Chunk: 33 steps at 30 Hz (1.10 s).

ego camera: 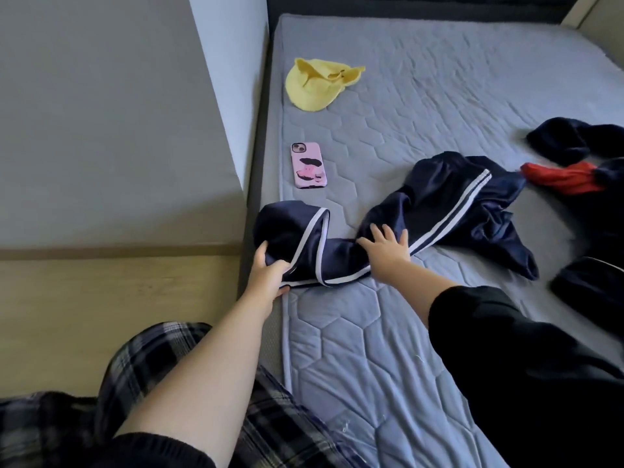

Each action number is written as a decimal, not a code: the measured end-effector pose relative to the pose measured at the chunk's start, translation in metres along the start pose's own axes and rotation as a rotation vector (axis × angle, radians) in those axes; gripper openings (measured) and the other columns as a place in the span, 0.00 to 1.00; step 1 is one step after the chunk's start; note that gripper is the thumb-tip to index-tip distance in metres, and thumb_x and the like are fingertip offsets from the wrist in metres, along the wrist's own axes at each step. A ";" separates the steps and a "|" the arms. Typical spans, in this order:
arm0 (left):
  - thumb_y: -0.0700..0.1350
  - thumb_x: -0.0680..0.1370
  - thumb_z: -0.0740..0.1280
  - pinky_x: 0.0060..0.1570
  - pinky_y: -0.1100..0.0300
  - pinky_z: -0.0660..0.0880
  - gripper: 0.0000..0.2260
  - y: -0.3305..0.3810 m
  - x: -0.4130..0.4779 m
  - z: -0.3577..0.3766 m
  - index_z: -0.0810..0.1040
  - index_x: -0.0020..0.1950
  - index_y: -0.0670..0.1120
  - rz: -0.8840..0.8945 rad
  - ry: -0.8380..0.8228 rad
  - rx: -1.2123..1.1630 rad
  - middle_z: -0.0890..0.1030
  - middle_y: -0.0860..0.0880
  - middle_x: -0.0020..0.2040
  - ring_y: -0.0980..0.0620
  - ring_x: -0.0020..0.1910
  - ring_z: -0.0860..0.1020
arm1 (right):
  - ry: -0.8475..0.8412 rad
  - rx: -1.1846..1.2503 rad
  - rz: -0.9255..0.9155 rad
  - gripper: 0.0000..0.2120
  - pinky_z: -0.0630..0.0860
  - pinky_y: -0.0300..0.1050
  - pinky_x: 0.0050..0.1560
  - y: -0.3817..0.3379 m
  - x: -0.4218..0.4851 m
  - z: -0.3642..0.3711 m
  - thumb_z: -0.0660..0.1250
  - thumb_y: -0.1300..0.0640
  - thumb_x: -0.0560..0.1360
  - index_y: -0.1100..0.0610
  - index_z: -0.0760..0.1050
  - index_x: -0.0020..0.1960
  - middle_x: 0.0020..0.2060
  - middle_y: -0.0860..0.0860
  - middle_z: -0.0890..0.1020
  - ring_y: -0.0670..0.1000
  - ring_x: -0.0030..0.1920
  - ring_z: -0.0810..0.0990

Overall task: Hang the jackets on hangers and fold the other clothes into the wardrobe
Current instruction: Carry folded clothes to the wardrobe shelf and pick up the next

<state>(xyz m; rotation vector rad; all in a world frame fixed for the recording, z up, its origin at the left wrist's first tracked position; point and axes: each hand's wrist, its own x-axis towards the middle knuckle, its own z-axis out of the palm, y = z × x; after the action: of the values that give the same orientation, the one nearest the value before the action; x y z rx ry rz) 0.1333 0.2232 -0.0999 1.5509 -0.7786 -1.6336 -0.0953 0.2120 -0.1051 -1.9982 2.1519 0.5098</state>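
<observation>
Navy track pants (432, 187), satin sheen, white side stripes, lie crumpled on the quilted grey bed (354, 332), near its left edge. Left hand (268, 275) grips the folded end; right hand (388, 251) presses flat, fingers spread. Cloth looks slippery: smooth creases outward, align stripes before folding.

Left hand (268, 276) curled; right hand (388, 252) flat.

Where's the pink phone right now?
Head view: the pink phone lies near the left edge of the mattress, between the yellow hat farther away and the navy striped trousers nearer.
</observation>
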 end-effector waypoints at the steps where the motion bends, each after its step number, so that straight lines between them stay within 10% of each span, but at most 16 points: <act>1: 0.39 0.75 0.64 0.45 0.57 0.76 0.31 0.000 0.002 -0.001 0.59 0.75 0.58 0.024 -0.005 0.015 0.72 0.53 0.67 0.50 0.57 0.77 | 0.041 0.039 0.039 0.26 0.50 0.64 0.72 -0.001 0.001 0.004 0.62 0.63 0.74 0.50 0.65 0.70 0.72 0.56 0.63 0.59 0.73 0.59; 4: 0.40 0.74 0.65 0.67 0.52 0.67 0.33 0.008 0.004 -0.002 0.59 0.76 0.56 0.161 0.083 0.177 0.60 0.48 0.76 0.48 0.71 0.65 | 0.174 0.449 0.185 0.13 0.69 0.47 0.52 -0.009 0.003 -0.002 0.60 0.66 0.71 0.55 0.75 0.52 0.50 0.55 0.78 0.59 0.54 0.76; 9: 0.41 0.79 0.63 0.74 0.53 0.50 0.26 0.014 0.006 -0.001 0.62 0.76 0.50 0.622 0.232 0.581 0.50 0.44 0.79 0.45 0.77 0.51 | 0.058 0.998 -0.067 0.10 0.67 0.35 0.34 -0.039 -0.006 -0.052 0.66 0.69 0.71 0.55 0.74 0.37 0.31 0.49 0.75 0.50 0.38 0.71; 12: 0.43 0.83 0.57 0.72 0.56 0.48 0.19 0.014 0.010 -0.002 0.67 0.74 0.46 0.626 0.233 0.497 0.56 0.43 0.78 0.44 0.76 0.54 | -0.215 1.221 -0.245 0.09 0.76 0.42 0.50 -0.055 -0.014 -0.070 0.67 0.69 0.73 0.57 0.78 0.48 0.43 0.54 0.80 0.50 0.45 0.77; 19: 0.56 0.74 0.55 0.69 0.43 0.61 0.26 0.013 0.004 -0.002 0.78 0.64 0.44 0.899 0.228 0.849 0.69 0.39 0.71 0.36 0.72 0.63 | 0.377 0.451 0.308 0.28 0.55 0.60 0.70 0.004 0.001 -0.046 0.67 0.51 0.71 0.54 0.66 0.69 0.73 0.55 0.60 0.59 0.73 0.58; 22: 0.58 0.74 0.60 0.70 0.41 0.58 0.23 -0.002 0.000 0.003 0.77 0.66 0.50 0.728 -0.026 1.127 0.64 0.47 0.75 0.43 0.76 0.55 | 0.310 0.491 0.580 0.38 0.53 0.64 0.70 0.041 -0.006 -0.024 0.69 0.47 0.71 0.55 0.54 0.75 0.76 0.57 0.54 0.59 0.75 0.55; 25: 0.56 0.77 0.64 0.74 0.46 0.51 0.23 -0.008 0.003 0.003 0.69 0.71 0.54 0.584 -0.124 1.203 0.56 0.52 0.78 0.49 0.77 0.47 | 0.099 0.795 0.586 0.36 0.70 0.52 0.58 0.055 -0.009 -0.009 0.69 0.51 0.72 0.60 0.56 0.73 0.66 0.60 0.70 0.62 0.65 0.71; 29: 0.57 0.79 0.59 0.71 0.38 0.44 0.20 -0.002 -0.001 0.006 0.69 0.71 0.57 0.511 0.023 1.219 0.57 0.54 0.78 0.49 0.77 0.45 | 0.101 0.866 0.429 0.15 0.73 0.45 0.42 0.040 -0.010 -0.013 0.69 0.60 0.69 0.63 0.75 0.54 0.45 0.57 0.80 0.58 0.49 0.80; 33: 0.54 0.82 0.56 0.72 0.38 0.41 0.16 0.009 -0.003 0.003 0.74 0.68 0.55 0.494 0.234 1.102 0.63 0.52 0.76 0.49 0.78 0.46 | 0.028 1.346 0.181 0.11 0.77 0.46 0.49 -0.008 -0.021 -0.030 0.70 0.64 0.72 0.62 0.78 0.55 0.45 0.55 0.83 0.55 0.47 0.82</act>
<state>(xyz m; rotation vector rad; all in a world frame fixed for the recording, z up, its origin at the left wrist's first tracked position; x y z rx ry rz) 0.1312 0.2205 -0.0909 1.9441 -1.9218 -0.5995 -0.0817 0.2203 -0.0709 -1.0159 1.7834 -0.7826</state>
